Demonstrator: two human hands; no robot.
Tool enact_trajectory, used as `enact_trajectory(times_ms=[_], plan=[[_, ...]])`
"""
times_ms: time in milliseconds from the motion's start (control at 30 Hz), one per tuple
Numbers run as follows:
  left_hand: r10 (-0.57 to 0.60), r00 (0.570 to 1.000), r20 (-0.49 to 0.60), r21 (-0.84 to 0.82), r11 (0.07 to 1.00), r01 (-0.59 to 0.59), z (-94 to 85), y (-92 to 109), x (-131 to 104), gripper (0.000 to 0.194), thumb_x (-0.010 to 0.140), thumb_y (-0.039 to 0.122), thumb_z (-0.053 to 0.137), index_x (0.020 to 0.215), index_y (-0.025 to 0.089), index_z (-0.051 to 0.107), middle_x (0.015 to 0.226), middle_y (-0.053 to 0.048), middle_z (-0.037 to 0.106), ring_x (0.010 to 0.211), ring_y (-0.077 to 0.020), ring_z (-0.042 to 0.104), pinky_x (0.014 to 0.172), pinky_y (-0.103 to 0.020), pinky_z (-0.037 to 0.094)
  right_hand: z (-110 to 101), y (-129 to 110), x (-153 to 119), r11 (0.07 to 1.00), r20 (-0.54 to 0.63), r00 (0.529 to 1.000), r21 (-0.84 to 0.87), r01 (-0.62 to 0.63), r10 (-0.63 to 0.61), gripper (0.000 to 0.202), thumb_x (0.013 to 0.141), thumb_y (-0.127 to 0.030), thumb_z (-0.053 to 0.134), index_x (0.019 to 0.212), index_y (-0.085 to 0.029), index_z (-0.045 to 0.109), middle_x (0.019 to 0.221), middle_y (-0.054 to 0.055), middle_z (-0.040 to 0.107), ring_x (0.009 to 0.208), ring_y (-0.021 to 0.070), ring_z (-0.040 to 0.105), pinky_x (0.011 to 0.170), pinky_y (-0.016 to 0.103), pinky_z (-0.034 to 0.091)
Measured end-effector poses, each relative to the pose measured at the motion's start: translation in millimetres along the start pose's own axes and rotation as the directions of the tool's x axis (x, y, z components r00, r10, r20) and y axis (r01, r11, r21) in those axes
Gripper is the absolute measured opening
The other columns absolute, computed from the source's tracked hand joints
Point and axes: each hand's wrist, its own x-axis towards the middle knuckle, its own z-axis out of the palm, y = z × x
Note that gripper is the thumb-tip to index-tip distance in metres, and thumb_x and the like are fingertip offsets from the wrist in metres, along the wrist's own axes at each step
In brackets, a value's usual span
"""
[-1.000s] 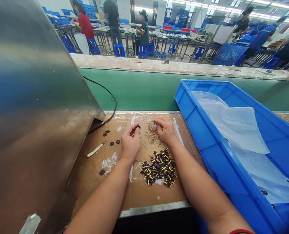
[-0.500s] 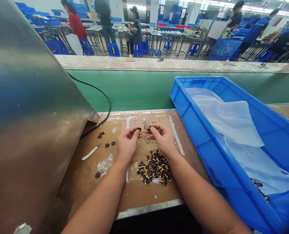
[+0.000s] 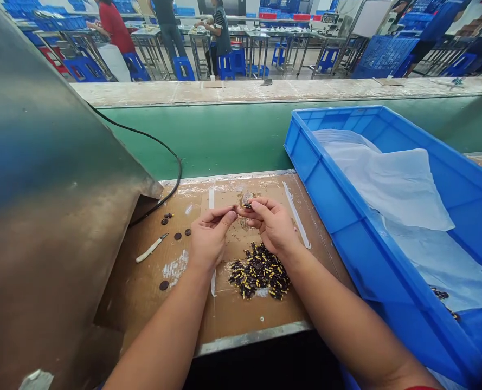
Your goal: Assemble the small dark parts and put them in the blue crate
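Note:
My left hand [image 3: 211, 234] is closed in a pinch, its fingertips meeting those of my right hand; what it grips is hidden behind the thumb. My right hand [image 3: 272, 223] pinches a small black-and-yellow part [image 3: 247, 205] between thumb and forefinger. Under and in front of the right wrist lies a heap of small black parts with yellow ends [image 3: 259, 273] on the cardboard-covered worktop [image 3: 232, 330]. Beyond the fingers, a clear round piece [image 3: 248, 196] rests on the board, partly covered by the right hand.
A white-handled knife [image 3: 151, 248] lies to the left, near several dark discs [image 3: 164, 285]. At right stands a large blue crate [image 3: 326, 179] with white sheets [image 3: 403, 179] inside. A metal housing [image 3: 62, 179] and a black cable [image 3: 159, 142] border the left side. People work at tables beyond.
Both hands have come together at the fingertips. The black disc visible in the left pinch earlier is now hidden from sight. The camera view has tipped slightly downward.

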Motion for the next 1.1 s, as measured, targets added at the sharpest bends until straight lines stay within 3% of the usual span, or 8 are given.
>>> enact_trajectory(times_ms=[67,133,300,433,733,1100], plan=[[-0.135,0.991,-0.010,-0.198,0.971,0.131,0.0,1,1,0.032,0.064,0.036,0.091,0.088,0.020,0.076,0.097,-0.006,0.076,0.087,-0.0152,0.071,0.086,-0.030,0.060,1,-1,-2,0.995,0.001,0.997,-0.059,0.080,-0.080,0.024,0.080,-0.040,0.077,0.093,-0.023,0.067,0.078,0.000,0.074,0.072,0.0149,0.073,0.051,0.021,0.053],[-0.217,0.976,0.012,-0.288,0.934,0.211,-1.0,1,2,0.034,0.063,0.039,0.092,0.086,0.021,0.075,0.098,-0.005,0.075,0.086,-0.0130,0.070,0.083,-0.026,0.059,3,-1,-5,0.978,0.029,0.987,-0.132,0.163,-0.160,0.021,0.083,-0.040,0.075,0.097,-0.024,0.070,0.081,0.001,0.073,0.074,0.0146,0.072,0.054,0.023,0.056],[-0.229,0.972,0.056,-0.346,0.908,0.234,-4.3,-1,2,0.030,0.069,0.040,0.089,0.087,0.021,0.073,0.100,-0.004,0.074,0.087,-0.0123,0.068,0.088,-0.028,0.058,10,0,-13,0.964,0.133,0.973,-0.166,0.209,-0.188,0.016,0.087,-0.034,0.074,0.101,-0.027,0.075,0.093,0.002,0.076,0.085,0.0167,0.073,0.087,0.041,0.063],[-0.250,0.966,0.070,-0.417,0.872,0.256,-3.6,0,1,0.024,0.071,0.035,0.088,0.085,0.021,0.075,0.096,-0.002,0.074,0.086,-0.0099,0.067,0.087,-0.023,0.056,12,3,-18,0.952,0.173,0.960,-0.174,0.251,-0.222,0.018,0.088,-0.028,0.072,0.106,-0.027,0.076,0.104,0.002,0.077,0.095,0.0182,0.074,0.098,0.044,0.060],[-0.282,0.959,0.010,-0.491,0.834,0.250,3.1,10,0,0.026,0.060,0.024,0.094,0.077,0.016,0.076,0.086,-0.003,0.075,0.081,-0.0105,0.068,0.079,-0.019,0.056,12,6,-20,0.866,0.185,0.922,-0.319,0.385,-0.341,0.017,0.086,-0.025,0.075,0.102,-0.023,0.077,0.106,0.004,0.078,0.097,0.0189,0.075,0.093,0.039,0.062],[-0.278,0.960,0.031,-0.458,0.850,0.261,1.7,9,0,0.026,0.060,0.026,0.094,0.078,0.017,0.077,0.087,-0.003,0.075,0.081,-0.0101,0.069,0.081,-0.019,0.057,11,7,-19,0.846,0.182,0.922,-0.367,0.386,-0.342,0.017,0.086,-0.026,0.074,0.102,-0.022,0.077,0.105,0.004,0.078,0.095,0.0180,0.075,0.091,0.037,0.062]])
